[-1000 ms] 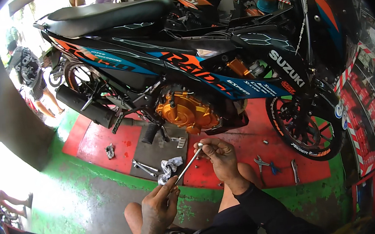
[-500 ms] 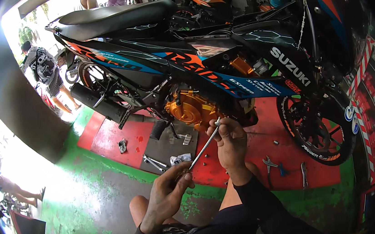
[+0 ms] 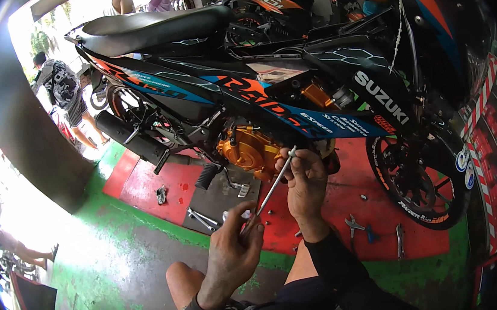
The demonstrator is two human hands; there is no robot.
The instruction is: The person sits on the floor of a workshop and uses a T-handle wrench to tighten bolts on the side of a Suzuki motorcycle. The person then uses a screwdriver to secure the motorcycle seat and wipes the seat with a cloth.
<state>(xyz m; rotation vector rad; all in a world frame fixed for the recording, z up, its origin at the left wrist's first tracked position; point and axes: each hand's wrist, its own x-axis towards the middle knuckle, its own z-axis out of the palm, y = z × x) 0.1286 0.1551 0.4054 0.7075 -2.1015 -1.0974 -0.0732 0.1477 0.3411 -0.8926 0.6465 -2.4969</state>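
In the head view, a thin metal rod (image 3: 274, 185) sits near the middle, its top leaning to 1 o'clock. The right hand (image 3: 305, 182) has its top end pinched between thumb and fingers. The left hand (image 3: 234, 247) is at 7 o'clock, fingers bent and a bit apart around the low end; I can't tell if they grip it. The gold engine cover (image 3: 250, 149) is at 10 o'clock from the right hand, on the big black motorbike (image 3: 210, 77). Two wrenches (image 3: 203, 219) lie at 11 o'clock from the left hand.

Rod (image 3: 275, 183) slanting — left hand (image 3: 233, 244) at lower end, right hand (image 3: 306, 185) near tip; motorcycle (image 3: 248, 91) beyond.
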